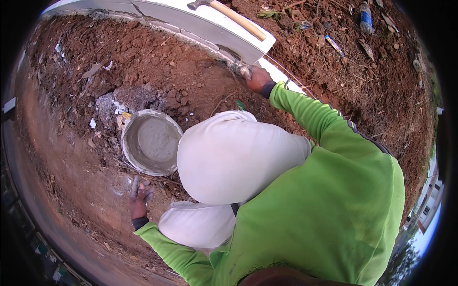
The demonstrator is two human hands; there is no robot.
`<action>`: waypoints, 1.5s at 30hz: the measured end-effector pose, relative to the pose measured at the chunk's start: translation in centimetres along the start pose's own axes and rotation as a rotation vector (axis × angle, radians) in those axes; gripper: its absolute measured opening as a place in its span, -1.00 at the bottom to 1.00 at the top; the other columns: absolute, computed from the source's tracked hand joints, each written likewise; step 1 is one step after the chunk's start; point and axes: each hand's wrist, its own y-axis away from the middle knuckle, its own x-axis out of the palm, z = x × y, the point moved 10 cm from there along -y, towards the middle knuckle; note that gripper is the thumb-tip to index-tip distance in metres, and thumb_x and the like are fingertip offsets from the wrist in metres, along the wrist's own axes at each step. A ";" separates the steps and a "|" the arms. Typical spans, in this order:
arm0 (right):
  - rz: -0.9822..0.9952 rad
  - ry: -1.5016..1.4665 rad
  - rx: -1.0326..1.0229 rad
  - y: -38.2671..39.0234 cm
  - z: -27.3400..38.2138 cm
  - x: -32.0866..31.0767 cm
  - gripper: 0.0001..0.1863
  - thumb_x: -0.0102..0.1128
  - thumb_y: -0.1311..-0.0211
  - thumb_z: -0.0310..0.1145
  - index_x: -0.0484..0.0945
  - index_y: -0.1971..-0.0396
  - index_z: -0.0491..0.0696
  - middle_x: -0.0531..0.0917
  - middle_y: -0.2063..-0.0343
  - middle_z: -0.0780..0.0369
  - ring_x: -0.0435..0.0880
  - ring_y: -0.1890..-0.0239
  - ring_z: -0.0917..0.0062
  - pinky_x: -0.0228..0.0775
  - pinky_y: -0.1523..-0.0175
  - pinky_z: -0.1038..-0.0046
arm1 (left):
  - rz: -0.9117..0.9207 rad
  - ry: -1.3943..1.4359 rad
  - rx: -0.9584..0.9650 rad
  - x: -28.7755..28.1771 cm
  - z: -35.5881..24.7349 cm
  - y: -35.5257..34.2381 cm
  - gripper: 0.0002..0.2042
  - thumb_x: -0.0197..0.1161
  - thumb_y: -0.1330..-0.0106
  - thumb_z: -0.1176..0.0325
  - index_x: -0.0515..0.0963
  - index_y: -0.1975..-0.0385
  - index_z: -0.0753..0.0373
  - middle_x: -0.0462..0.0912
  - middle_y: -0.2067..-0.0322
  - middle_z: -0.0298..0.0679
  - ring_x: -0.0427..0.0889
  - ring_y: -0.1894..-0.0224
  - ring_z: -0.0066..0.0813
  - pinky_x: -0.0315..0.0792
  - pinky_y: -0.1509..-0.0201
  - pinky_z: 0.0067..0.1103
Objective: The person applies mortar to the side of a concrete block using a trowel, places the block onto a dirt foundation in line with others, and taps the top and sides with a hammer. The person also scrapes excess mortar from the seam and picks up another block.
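My left hand [140, 196] is held over the soil just below a bucket [135, 165]. Its grey-smeared fingers are apart, and nothing is in them. Wet grey cement mix [160, 138] partly fills the bucket, whose wall is coated with it. With my right arm stretched forward, my right hand [257, 79] is at the base of a long kerb [205, 37], near its right end. Those fingers are curled and smeared with mortar, and what they hold, if anything, is hidden. A strip of grey mortar [231, 53] lies along the kerb's lower side near the fingers.
A hammer [238, 20] with a wooden handle rests on the kerb's white top. A thin string [286, 71] runs beside the kerb. Beyond lie a plastic bottle [366, 20] and a small tube [334, 46] on reddish soil. My bent knees [238, 152] are close against the bucket.
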 end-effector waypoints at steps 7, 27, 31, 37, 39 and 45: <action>0.035 0.023 -0.138 10.6 -4.5 -3.6 -0.55 0.10 -0.43 -0.07 0.45 -0.04 -0.14 0.68 0.41 -0.15 0.69 0.34 -0.10 0.50 0.19 -0.03 | -0.005 -0.032 -0.042 -0.8 0.9 0.4 -0.31 0.20 -0.50 0.12 0.08 -0.53 0.19 0.60 -0.13 -0.10 0.68 0.14 -0.46 0.57 0.07 -0.58; 0.278 -0.404 -0.404 5.2 17.0 -2.0 -0.77 0.32 -0.18 -0.37 0.53 0.19 -0.05 0.61 0.49 0.13 0.64 0.46 0.41 0.47 0.27 0.30 | -0.273 0.098 0.144 -3.1 -2.1 -6.5 -0.47 0.40 -0.36 0.23 0.42 -0.27 0.26 0.65 0.04 -0.29 0.63 0.12 -0.55 0.54 0.09 -0.59; 0.197 -0.260 -0.641 4.2 18.5 -2.2 -0.76 0.37 -0.19 -0.27 0.56 0.23 -0.05 0.62 0.47 0.10 0.67 0.46 0.19 0.48 0.30 0.23 | -0.273 0.323 0.236 -1.1 -4.5 -4.5 -0.83 0.21 -0.50 0.24 0.46 0.16 0.20 0.64 0.39 -0.32 0.65 0.36 -0.55 0.55 0.20 -0.60; 0.296 -0.351 -0.387 5.2 14.7 -1.7 -0.72 0.40 -0.27 -0.30 0.51 0.20 -0.14 0.54 0.53 0.19 0.49 0.52 0.37 0.39 0.33 0.30 | 0.116 0.298 0.139 7.1 -9.5 -2.1 -0.68 0.01 -0.61 0.14 0.48 0.29 0.26 0.47 0.57 -0.35 0.47 0.53 -0.59 0.42 0.35 -0.60; 0.376 -0.444 -0.250 6.8 14.2 -3.5 -0.74 0.38 -0.30 -0.31 0.51 0.23 -0.14 0.54 0.58 0.24 0.44 0.56 0.52 0.34 0.38 0.37 | 0.101 0.254 0.112 8.5 -11.7 -0.3 -0.66 0.03 -0.60 0.14 0.49 0.35 0.26 0.46 0.57 -0.36 0.44 0.50 -0.62 0.38 0.34 -0.62; 0.340 -0.184 0.006 15.4 8.0 -12.1 -0.67 0.36 -0.23 -0.27 0.55 0.14 -0.16 0.66 0.46 -0.02 0.66 0.46 0.10 0.48 0.30 0.22 | -0.100 0.167 0.009 11.9 -10.9 0.8 -0.75 0.25 -0.48 0.19 0.57 0.28 0.27 0.61 0.36 -0.37 0.54 0.36 -0.62 0.42 0.20 -0.63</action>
